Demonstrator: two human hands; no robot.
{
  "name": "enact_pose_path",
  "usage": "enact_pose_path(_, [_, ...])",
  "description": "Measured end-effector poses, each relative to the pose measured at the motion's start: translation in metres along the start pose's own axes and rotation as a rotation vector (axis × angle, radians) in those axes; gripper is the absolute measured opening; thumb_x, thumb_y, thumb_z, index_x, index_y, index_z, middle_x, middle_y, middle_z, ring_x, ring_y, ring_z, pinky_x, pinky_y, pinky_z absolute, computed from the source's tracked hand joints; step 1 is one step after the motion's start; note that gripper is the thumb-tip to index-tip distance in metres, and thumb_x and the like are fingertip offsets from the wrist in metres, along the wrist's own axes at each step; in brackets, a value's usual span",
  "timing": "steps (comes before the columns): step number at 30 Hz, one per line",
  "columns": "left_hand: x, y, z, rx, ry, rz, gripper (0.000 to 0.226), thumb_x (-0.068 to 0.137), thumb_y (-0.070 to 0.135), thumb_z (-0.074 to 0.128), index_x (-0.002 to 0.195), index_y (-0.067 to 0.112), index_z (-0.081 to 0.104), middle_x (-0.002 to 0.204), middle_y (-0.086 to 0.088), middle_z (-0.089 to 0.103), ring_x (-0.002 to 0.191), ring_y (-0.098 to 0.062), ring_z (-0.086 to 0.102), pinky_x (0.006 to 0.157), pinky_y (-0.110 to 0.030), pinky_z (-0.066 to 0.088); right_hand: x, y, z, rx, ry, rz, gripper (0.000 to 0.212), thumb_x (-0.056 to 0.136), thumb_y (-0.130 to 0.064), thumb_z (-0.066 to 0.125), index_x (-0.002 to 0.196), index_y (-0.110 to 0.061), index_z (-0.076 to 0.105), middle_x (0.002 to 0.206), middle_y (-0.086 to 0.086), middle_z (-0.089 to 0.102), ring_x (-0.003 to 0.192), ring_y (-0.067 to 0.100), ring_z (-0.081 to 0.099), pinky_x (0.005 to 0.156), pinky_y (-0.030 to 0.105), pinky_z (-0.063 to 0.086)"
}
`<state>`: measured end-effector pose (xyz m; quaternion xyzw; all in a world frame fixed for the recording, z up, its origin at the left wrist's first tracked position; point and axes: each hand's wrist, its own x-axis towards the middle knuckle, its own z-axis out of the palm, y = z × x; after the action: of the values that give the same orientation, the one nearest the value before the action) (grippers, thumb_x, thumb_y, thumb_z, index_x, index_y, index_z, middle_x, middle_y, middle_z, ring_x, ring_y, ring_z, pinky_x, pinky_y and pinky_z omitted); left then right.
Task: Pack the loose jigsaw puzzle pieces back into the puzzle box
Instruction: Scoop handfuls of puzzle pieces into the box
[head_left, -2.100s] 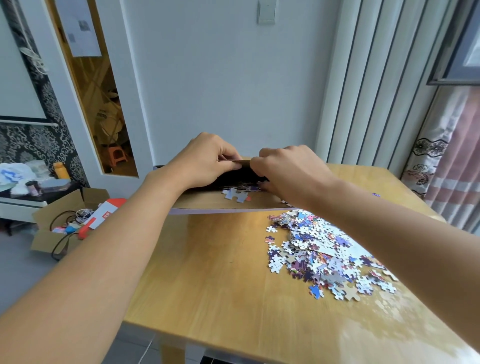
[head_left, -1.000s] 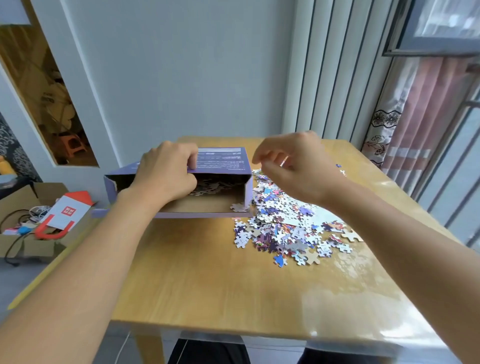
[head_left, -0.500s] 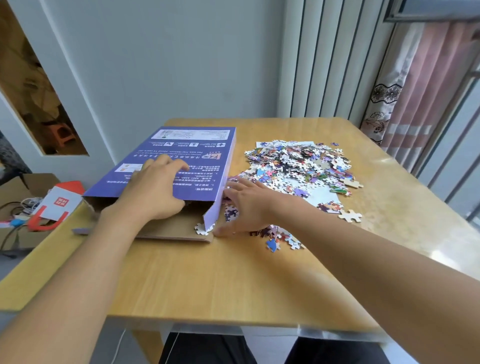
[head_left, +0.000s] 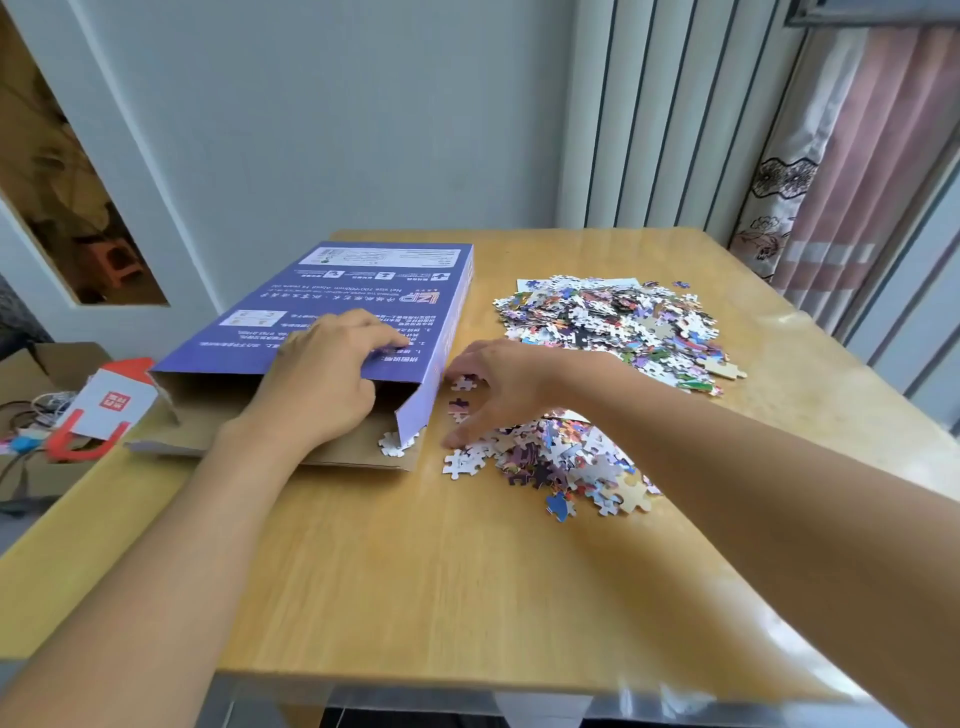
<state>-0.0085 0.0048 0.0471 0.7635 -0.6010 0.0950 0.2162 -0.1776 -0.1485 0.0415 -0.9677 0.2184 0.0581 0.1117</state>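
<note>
The purple puzzle box (head_left: 358, 296) lies flat on the wooden table (head_left: 415, 571), its open end facing me with a brown flap on the tabletop. My left hand (head_left: 327, 379) grips the box's top panel at the opening, thumb inside. A few white pieces (head_left: 395, 442) lie on the flap. My right hand (head_left: 498, 384) is arched, fingertips down on the table right of the opening, over the near pile of loose pieces (head_left: 550, 457). A bigger pile (head_left: 613, 322) sits farther back.
Off the table's left edge, a cardboard carton (head_left: 31, 415) on the floor holds a white and red package (head_left: 104, 405) and cables. A wall, a radiator-like panel and a curtain (head_left: 852, 156) stand behind the table.
The box was lowered from upright to flat on the table. My right hand came down from the box to the pieces beside the opening and has slid a little right. The view tilted down.
</note>
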Motion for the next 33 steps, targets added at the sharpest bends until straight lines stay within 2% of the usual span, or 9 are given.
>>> enact_pose_path(2, [0.0,0.003,0.004,0.003,0.007,-0.004,0.065,0.073,-0.009,0.049,0.122,0.03,0.066,0.122,0.011,0.059,0.116,-0.024,0.051,0.092,-0.041,0.041,-0.012,0.006,0.0,0.016,0.035,0.002,0.068,0.07,-0.072,0.072,0.124,-0.033,0.06,0.123,-0.006,0.055,0.11,0.02,0.056,0.095,0.043,0.051])
enact_pose_path(6, [0.0,0.009,0.011,-0.009,0.001,0.004,0.062,0.074,-0.006,0.052,0.123,0.03,0.065,0.123,0.009,0.057,0.117,-0.024,0.049,0.093,-0.041,0.038,-0.043,0.013,-0.001,0.098,0.119,-0.042,0.048,0.081,-0.053,0.074,0.122,-0.03,0.066,0.124,-0.005,0.062,0.113,0.019,0.058,0.096,0.041,0.049])
enact_pose_path(10, [-0.005,0.013,0.018,-0.04,0.104,0.017,0.044,0.069,0.001,0.064,0.107,0.025,0.067,0.112,0.006,0.061,0.105,-0.026,0.052,0.09,-0.043,0.044,-0.066,0.002,0.002,0.151,0.279,-0.084,0.049,0.081,-0.046,0.077,0.124,-0.024,0.067,0.122,-0.003,0.064,0.109,0.016,0.06,0.093,0.035,0.049])
enact_pose_path(13, [-0.006,0.018,0.015,-0.052,0.185,0.029,0.025,0.069,0.004,0.07,0.085,0.022,0.067,0.092,0.006,0.064,0.089,-0.027,0.056,0.083,-0.04,0.045,-0.067,-0.032,0.014,0.119,0.451,-0.069,0.065,0.075,-0.054,0.079,0.131,-0.03,0.056,0.1,-0.007,0.064,0.091,0.017,0.058,0.074,0.036,0.051])
enact_pose_path(17, [-0.002,0.024,0.0,-0.069,0.229,0.028,0.018,0.075,0.005,0.071,0.08,0.021,0.067,0.081,0.009,0.063,0.08,-0.024,0.055,0.069,-0.034,0.041,-0.054,-0.054,0.005,0.029,0.505,-0.116,0.058,0.081,-0.04,0.07,0.134,-0.042,0.048,0.079,-0.013,0.058,0.077,0.019,0.055,0.06,0.034,0.048])
enact_pose_path(22, [0.029,0.032,-0.05,-0.076,0.26,0.011,0.023,0.076,0.004,0.067,0.081,0.026,0.07,0.085,0.005,0.07,0.082,-0.023,0.06,0.073,-0.035,0.048,-0.049,-0.062,-0.042,0.095,0.632,-0.097,0.057,0.076,-0.065,0.071,0.12,-0.039,0.048,0.078,-0.009,0.063,0.079,0.022,0.056,0.057,0.03,0.041])
enact_pose_path(26, [0.043,0.039,-0.077,-0.03,0.225,-0.026,0.023,0.079,0.008,0.066,0.088,0.028,0.074,0.09,0.004,0.072,0.087,-0.024,0.062,0.079,-0.035,0.05,-0.051,-0.071,-0.069,0.277,0.7,-0.016,0.043,0.073,-0.029,0.067,0.114,-0.034,0.057,0.073,-0.006,0.068,0.067,0.018,0.064,0.058,0.032,0.054])
enact_pose_path(29, [0.039,0.041,-0.083,-0.041,0.217,-0.036,0.02,0.084,0.011,0.069,0.092,0.027,0.076,0.094,0.002,0.072,0.089,-0.024,0.062,0.08,-0.032,0.048,-0.058,-0.065,-0.084,0.459,0.788,0.008,0.036,0.077,-0.01,0.059,0.107,-0.029,0.065,0.08,-0.005,0.07,0.057,0.008,0.061,0.052,0.025,0.052])
enact_pose_path(33, [0.032,0.047,-0.079,-0.039,0.208,-0.024,0.019,0.086,0.011,0.068,0.094,0.027,0.075,0.097,0.002,0.073,0.092,-0.025,0.063,0.083,-0.036,0.051,-0.067,-0.063,-0.084,0.167,0.712,-0.18,0.03,0.08,-0.003,0.065,0.087,-0.032,0.071,0.096,-0.003,0.053,0.078,0.007,0.051,0.067,0.025,0.043])
